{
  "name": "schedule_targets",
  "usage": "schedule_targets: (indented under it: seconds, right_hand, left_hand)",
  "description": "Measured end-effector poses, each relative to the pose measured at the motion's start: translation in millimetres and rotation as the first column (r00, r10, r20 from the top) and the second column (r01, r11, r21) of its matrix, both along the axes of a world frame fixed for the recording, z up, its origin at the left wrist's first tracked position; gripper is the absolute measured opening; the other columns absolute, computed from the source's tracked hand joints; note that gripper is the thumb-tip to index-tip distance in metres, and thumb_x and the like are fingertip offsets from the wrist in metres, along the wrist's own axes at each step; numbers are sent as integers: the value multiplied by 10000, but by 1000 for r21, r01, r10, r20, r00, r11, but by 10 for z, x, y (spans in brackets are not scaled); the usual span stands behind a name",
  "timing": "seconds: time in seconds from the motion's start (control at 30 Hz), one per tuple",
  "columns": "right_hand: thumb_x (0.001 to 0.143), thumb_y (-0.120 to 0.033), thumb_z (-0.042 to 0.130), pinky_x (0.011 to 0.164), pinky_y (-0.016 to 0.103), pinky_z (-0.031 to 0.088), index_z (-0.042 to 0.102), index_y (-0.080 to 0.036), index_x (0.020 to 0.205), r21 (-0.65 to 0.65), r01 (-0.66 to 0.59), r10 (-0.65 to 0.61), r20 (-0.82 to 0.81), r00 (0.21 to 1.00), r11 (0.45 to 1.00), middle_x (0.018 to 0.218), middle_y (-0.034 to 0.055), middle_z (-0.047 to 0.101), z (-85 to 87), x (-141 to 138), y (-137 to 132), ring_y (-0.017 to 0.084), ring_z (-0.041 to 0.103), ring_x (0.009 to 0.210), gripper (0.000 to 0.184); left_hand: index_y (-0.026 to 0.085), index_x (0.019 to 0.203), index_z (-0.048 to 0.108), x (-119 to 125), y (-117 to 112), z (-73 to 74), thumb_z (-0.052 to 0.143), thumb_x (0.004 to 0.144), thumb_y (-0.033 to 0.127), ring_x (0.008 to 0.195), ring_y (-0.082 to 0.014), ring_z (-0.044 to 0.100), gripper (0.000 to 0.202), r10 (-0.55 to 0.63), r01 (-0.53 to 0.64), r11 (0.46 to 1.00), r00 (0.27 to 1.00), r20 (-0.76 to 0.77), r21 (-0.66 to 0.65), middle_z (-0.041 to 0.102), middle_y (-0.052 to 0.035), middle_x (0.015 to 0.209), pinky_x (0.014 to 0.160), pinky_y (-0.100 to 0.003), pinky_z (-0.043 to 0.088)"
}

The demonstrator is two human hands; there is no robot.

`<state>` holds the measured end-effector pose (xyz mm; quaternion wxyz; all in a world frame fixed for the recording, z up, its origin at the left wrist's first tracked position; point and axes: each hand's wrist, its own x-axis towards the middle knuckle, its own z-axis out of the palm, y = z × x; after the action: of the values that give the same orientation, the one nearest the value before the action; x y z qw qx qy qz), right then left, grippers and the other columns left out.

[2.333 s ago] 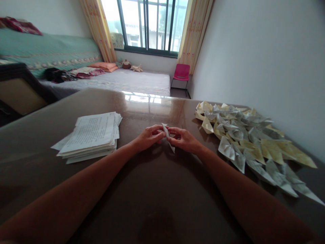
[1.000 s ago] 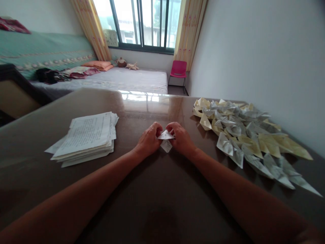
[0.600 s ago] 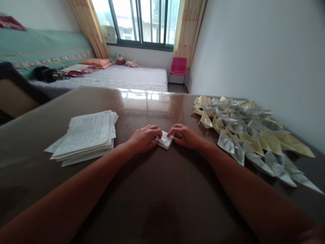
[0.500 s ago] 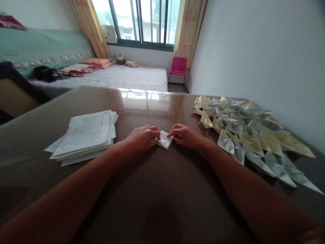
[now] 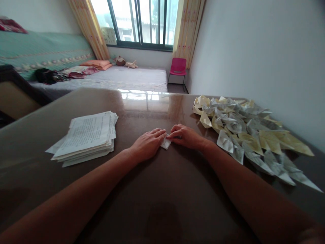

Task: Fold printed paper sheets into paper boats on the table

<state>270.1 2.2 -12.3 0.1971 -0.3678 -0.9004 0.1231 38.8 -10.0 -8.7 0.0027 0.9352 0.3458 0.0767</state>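
A small folded piece of printed paper lies on the dark table in front of me, its upper part covered by fingers. Flat across its left side rests my left hand, fingers stretched out and close together. From the right, my right hand has its fingers curled in, with the fingertips on the paper's right edge; the thumb is partly hidden. Both hands nearly meet over the paper.
Left of my hands sits a stack of printed sheets. Many folded paper boats, white and yellowish, crowd the right side of the glossy table. Beyond are a bed, a pink chair and a window.
My left hand has slid right and flattened over the paper, covering more of it. My right hand stays at the paper's right edge. The view has shifted slightly.
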Motion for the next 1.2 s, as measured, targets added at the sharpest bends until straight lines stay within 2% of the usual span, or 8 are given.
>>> schedule_targets:
  seconds: [0.3, 0.43, 0.63, 0.8, 0.9, 1.0, 1.1, 1.2]
  right_hand:
    - [899, -248, 565, 813, 275, 463, 734, -234, 1015, -26, 64, -68, -161, 985, 998, 950, 56, 657, -28, -66, 0, 148, 600, 854, 205]
    - [916, -279, 544, 853, 296, 444, 708, -279, 1090, 55, 36, -34, -40, 999, 998, 1013, 57, 657, -37, -98, -22, 171, 576, 956, 238]
    - [927, -333, 528, 765, 270, 427, 726, -302, 1029, 87, 63, -74, 131, 989, 994, 1005, 30, 668, 67, -51, -73, 164, 583, 933, 224]
    - [914, -350, 548, 691, 249, 407, 731, -323, 1002, 74, 120, -129, 135, 982, 990, 1011, 14, 674, 103, -38, -84, 156, 591, 911, 205]
    - [893, -343, 582, 717, 249, 416, 733, -321, 1010, 36, 130, -133, 99, 986, 991, 988, 16, 674, 70, -34, -54, 148, 597, 876, 192]
    - [879, -319, 603, 745, 255, 423, 742, -308, 987, 11, 131, -132, 66, 989, 991, 958, 18, 673, 32, -25, -29, 145, 601, 855, 177]
    - [875, -303, 600, 743, 271, 431, 745, -298, 975, 12, 123, -123, 48, 991, 992, 945, 25, 672, 26, -16, -25, 154, 599, 844, 177]
    - [854, -261, 607, 796, 306, 442, 740, -277, 974, 33, 64, -65, 19, 998, 997, 958, 39, 670, 64, -16, -40, 182, 582, 906, 180]
  left_hand:
    - [248, 1502, 148, -84, 31, 12, 188, 987, 344, 1453, -188, 117, 525, -19, -10, 979, 990, -143, -202, 159, -16, 1574, 1154, -405, 158]
    - [210, 1503, 153, -93, 54, -8, 177, 982, 414, 1457, -180, 86, 560, 24, -57, 977, 987, -161, -204, 133, -34, 1577, 1161, -400, 110]
    - [241, 1491, 213, -131, 89, -9, 213, 958, 517, 1450, -240, 132, 600, 66, -94, 983, 983, -172, -160, 201, -24, 1564, 1135, -472, 153]
    - [222, 1400, 417, -143, 61, 61, 363, 923, 541, 1409, -304, 234, 577, 110, -111, 994, 987, -119, 2, 321, -75, 1525, 1100, -507, 206]
    - [230, 1290, 532, -120, 32, 144, 486, 901, 467, 1313, -282, 375, 458, 49, -47, 994, 999, -16, 102, 465, -87, 1420, 1040, -442, 310]
    - [258, 1085, 647, -97, 7, 212, 453, 936, 334, 1098, -211, 532, 256, -105, 105, 993, 994, 7, 57, 630, -42, 1169, 915, -338, 406]
    - [253, 965, 675, -85, -21, 247, 391, 952, 261, 966, -168, 579, 284, -187, 187, 982, 982, -6, -37, 669, -23, 1031, 835, -270, 437]
    - [255, 995, 662, -74, -43, 264, 451, 934, 315, 951, -173, 590, 228, -167, 167, 985, 986, -2, -54, 665, -22, 1037, 813, -263, 448]
